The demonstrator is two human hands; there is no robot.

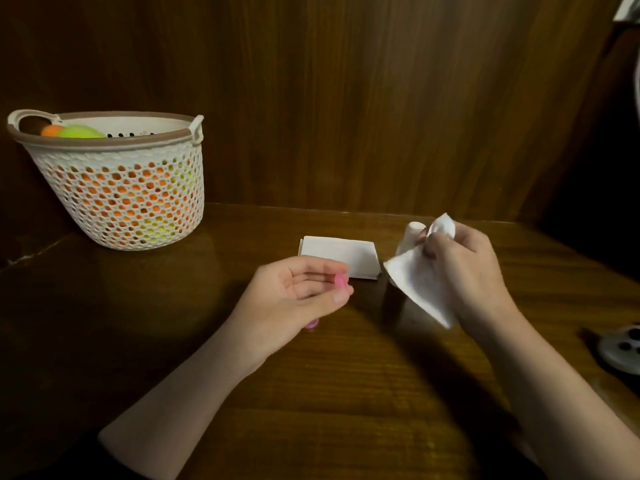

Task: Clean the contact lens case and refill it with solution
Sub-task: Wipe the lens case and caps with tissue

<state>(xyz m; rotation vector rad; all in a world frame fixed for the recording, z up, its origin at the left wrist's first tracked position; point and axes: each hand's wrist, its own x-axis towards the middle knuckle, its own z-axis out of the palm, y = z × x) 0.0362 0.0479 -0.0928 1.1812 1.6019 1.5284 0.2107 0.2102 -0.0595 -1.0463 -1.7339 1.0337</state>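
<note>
My left hand (294, 299) is palm up over the wooden table and pinches a small pink piece of the contact lens case (341, 282) between thumb and fingertips. Another pink piece (311, 324) peeks out from under that hand on the table. My right hand (464, 268) grips a white tissue (419, 285), which hangs down from the fingers. Just behind the tissue stands a white bottle (415, 227), mostly hidden. A white box (341, 254) lies flat between my hands, a little farther back.
A white perforated basket (121, 188) with orange and green balls stands at the back left against the wooden wall. A round white object with dark holes (620, 348) lies at the right edge of the table (346, 393).
</note>
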